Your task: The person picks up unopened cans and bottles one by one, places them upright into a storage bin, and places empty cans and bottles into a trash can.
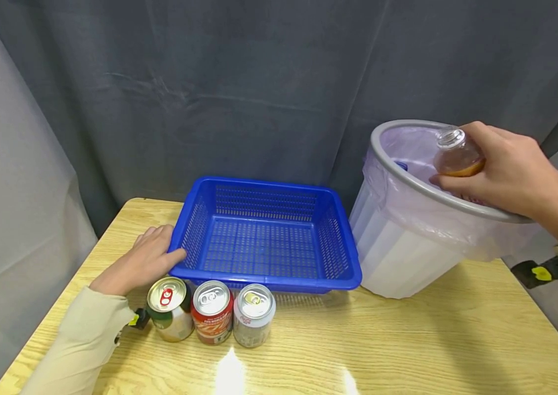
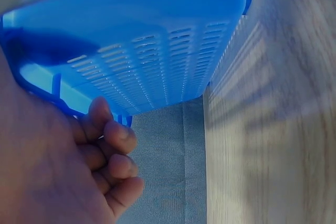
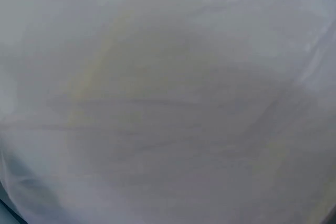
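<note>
My right hand [image 1: 516, 164] grips a clear plastic bottle [image 1: 458, 151] over the mouth of a bin [image 1: 402, 258] with a pale purple bag liner. The uncapped bottle neck points up and left; some orange shows low on it. My left hand [image 1: 145, 258] holds the left front rim of a blue plastic basket [image 1: 279, 282]. Its thumb lies over the rim, and in the left wrist view its curled fingers [image 2: 123, 166] are outside the wall. Nothing lies in the basket. Only blurred liner [image 3: 173, 98] fills the right wrist view.
Three drink cans stand in a row before the basket: a green and gold can [image 1: 170, 310], a red can [image 1: 212, 312] and a silver can [image 1: 254, 315]. Something blue [image 1: 401, 164] shows inside the bin. Behind the wooden table [image 1: 358, 351] hangs a dark curtain [image 1: 259, 93].
</note>
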`<state>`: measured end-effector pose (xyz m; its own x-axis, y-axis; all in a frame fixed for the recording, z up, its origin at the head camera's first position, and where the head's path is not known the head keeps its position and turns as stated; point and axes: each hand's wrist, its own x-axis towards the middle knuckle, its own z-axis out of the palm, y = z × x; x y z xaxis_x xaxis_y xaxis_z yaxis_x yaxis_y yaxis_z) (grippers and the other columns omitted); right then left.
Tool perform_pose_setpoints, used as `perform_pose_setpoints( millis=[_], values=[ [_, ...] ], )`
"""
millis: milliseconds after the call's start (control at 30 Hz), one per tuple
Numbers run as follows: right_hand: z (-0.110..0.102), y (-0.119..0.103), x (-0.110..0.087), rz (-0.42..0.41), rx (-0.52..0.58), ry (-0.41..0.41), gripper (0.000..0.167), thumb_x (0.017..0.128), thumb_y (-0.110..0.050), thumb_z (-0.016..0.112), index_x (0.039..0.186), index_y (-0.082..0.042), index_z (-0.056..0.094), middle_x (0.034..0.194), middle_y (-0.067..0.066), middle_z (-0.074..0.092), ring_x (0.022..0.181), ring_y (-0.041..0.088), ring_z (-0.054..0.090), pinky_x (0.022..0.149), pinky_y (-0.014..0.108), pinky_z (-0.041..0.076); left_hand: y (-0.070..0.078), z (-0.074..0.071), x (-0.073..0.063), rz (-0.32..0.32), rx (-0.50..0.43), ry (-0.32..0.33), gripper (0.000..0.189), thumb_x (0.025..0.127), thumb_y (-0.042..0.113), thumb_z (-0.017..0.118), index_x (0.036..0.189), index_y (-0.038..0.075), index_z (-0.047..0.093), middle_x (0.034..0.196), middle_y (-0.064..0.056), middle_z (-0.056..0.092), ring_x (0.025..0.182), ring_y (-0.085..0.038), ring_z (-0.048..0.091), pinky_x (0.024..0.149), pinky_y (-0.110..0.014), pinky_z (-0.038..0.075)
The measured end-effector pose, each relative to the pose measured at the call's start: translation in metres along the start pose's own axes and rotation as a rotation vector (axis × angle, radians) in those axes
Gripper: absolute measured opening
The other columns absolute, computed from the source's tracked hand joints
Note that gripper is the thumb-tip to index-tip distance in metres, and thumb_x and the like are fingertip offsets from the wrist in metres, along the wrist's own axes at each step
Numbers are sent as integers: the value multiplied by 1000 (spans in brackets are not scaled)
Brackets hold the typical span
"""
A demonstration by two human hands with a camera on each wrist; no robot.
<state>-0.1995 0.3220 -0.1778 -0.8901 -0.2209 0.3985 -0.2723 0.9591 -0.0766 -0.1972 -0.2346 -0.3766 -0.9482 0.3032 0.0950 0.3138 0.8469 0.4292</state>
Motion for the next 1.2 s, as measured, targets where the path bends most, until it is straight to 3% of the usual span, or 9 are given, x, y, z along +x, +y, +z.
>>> perform_pose_setpoints(
  millis=[267, 567, 700, 867, 1200],
  values=[
    [1, 6, 1, 32, -5, -51, 64, 78, -45, 87, 127, -14, 59, 107, 14, 69, 96, 33, 61, 71, 26, 35, 1, 0, -3, 4, -7, 7, 40, 97, 30, 55, 121, -2, 56, 111, -16, 65, 110, -37, 54, 94, -54, 37],
    [6, 9, 4, 66, -16, -114, 71, 79, -48, 85, 135, -15, 55, 113, 21, 70, 101, 42, 62, 78, 48, 42, 1, -1, -6, -5, -7, -10, 40, 97, 29, 54, 123, -2, 55, 111, -16, 63, 111, -37, 52, 96, -56, 36],
    [9, 9, 7, 75, -23, -140, 70, 81, -50, 83, 135, -18, 54, 113, 18, 71, 102, 41, 63, 78, 48, 43, 0, -2, -6, -6, -7, -13, 40, 98, 29, 53, 123, -2, 55, 110, -15, 63, 111, -36, 51, 97, -55, 36],
    [11, 7, 8, 69, -18, -151, 55, 81, -47, 83, 121, -19, 58, 108, 12, 73, 97, 34, 65, 72, 39, 42, 1, -3, -7, -6, -4, -12, 40, 98, 29, 53, 122, -2, 55, 109, -15, 63, 111, -36, 52, 96, -55, 36],
    [12, 6, 8, 66, -29, -196, 56, 82, -50, 83, 120, -18, 57, 110, 11, 71, 95, 32, 64, 70, 37, 42, 1, -5, -7, 1, -3, -15, 43, 98, 30, 53, 125, -4, 55, 112, -15, 63, 110, -36, 53, 96, -56, 37]
  ],
)
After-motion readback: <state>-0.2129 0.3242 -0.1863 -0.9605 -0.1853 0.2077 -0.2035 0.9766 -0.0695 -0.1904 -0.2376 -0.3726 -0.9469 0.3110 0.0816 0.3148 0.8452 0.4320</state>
